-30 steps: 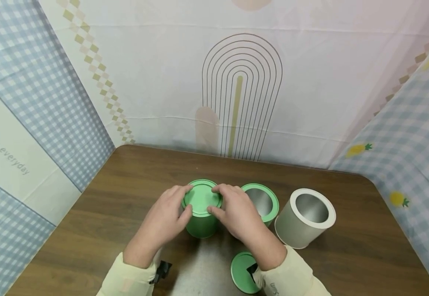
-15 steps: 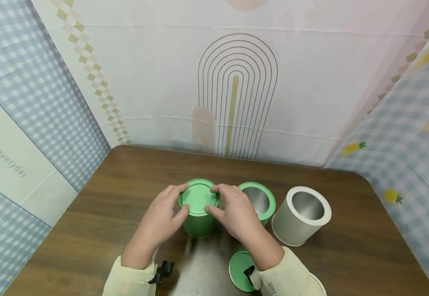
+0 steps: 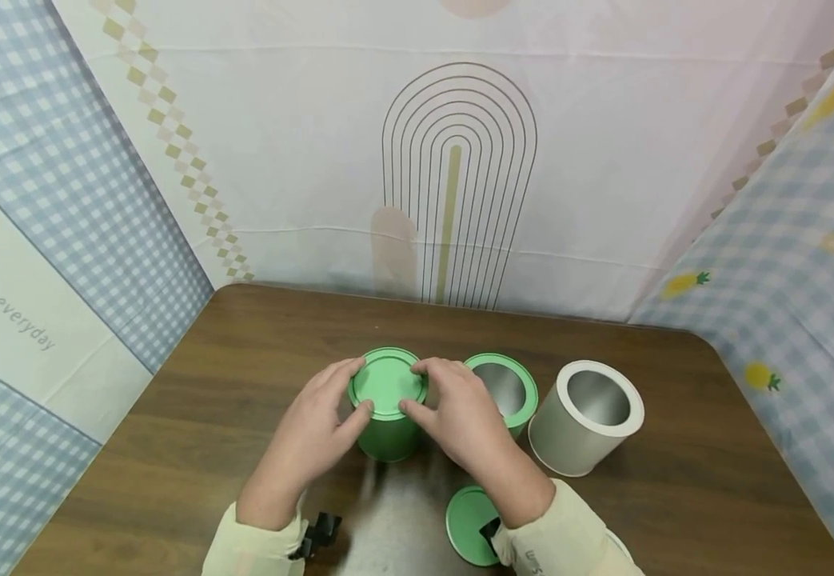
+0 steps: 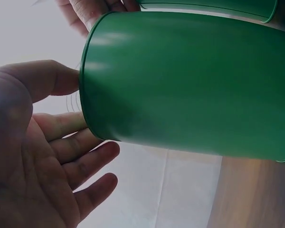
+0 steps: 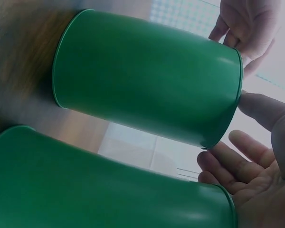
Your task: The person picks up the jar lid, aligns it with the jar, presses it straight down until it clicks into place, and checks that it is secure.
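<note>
A green can [image 3: 390, 442] stands upright on the table with a flat green lid [image 3: 388, 382] on its top. My left hand [image 3: 316, 420] holds the left side of the lid's rim, index fingertip at the far edge and thumb at the near edge. On the opposite side my right hand [image 3: 462, 416] holds the rim in the same way. In the left wrist view the other fingers [image 4: 92, 164] extend past the rim beside the can's wall. The right wrist view has the right thumb [image 5: 259, 105] right at the rim.
Just right of the hands stands a second green can [image 3: 529, 392], its top open, partly behind the right hand. A whitish can [image 3: 568, 440], also open, is farther right. Another green lid [image 3: 467, 520] lies near the front, partly under the right sleeve [image 3: 568, 532]. Fabric walls [image 3: 301, 160] border the brown table [image 3: 172, 448].
The camera view has shifted slightly. Both hands stay on the lid's rim with hardly any movement, and the cans stand as before.
</note>
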{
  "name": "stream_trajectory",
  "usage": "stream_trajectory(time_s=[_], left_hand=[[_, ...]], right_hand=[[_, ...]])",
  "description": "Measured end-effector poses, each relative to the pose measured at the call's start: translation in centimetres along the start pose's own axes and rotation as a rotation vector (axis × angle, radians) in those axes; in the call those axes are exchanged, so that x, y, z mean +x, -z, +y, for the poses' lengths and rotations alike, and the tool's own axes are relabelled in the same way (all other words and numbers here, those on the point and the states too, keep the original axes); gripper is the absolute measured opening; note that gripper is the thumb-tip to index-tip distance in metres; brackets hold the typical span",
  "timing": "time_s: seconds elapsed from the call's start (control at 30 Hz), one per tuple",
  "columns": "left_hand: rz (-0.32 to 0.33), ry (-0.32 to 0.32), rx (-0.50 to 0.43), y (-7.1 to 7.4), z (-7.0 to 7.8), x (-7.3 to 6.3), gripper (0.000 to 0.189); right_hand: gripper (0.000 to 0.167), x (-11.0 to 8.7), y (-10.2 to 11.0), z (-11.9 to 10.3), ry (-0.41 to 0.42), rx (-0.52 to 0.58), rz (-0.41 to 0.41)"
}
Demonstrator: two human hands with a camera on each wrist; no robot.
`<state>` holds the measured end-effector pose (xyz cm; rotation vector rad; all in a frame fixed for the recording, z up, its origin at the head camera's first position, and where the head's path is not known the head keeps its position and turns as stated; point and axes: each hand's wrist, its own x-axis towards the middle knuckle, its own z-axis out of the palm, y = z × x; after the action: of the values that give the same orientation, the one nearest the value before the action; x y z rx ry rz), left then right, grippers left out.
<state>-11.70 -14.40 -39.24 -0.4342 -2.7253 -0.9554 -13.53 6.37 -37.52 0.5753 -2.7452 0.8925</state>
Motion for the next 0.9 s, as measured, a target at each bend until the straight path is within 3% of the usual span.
stream_trajectory(time_s=[0.13, 0.4, 0.73, 0.9], left_hand=[[0.040, -0.043, -0.015, 0.0, 0.3, -0.1, 0.058], [0.116, -0.189, -0.081, -0.2, 1.0, -0.2, 0.055], [0.124, -0.243, -0.099, -0.6, 1.4, -0.4, 0.056], [0.124, -0.278, -0.103, -0.6, 1.7, -0.4, 0.053]], right_hand=[[0.042, -0.2, 0.1, 0.0, 0.024, -0.017, 0.017], [0.044, -0.9, 0.4, 0.3, 0.009, 0.023, 0.057], [0.044, -2.0, 1.4, 0.5, -0.065, 0.044, 0.013], [0.042, -2.6, 1.7, 0.6, -0.079, 0.033, 0.029]])
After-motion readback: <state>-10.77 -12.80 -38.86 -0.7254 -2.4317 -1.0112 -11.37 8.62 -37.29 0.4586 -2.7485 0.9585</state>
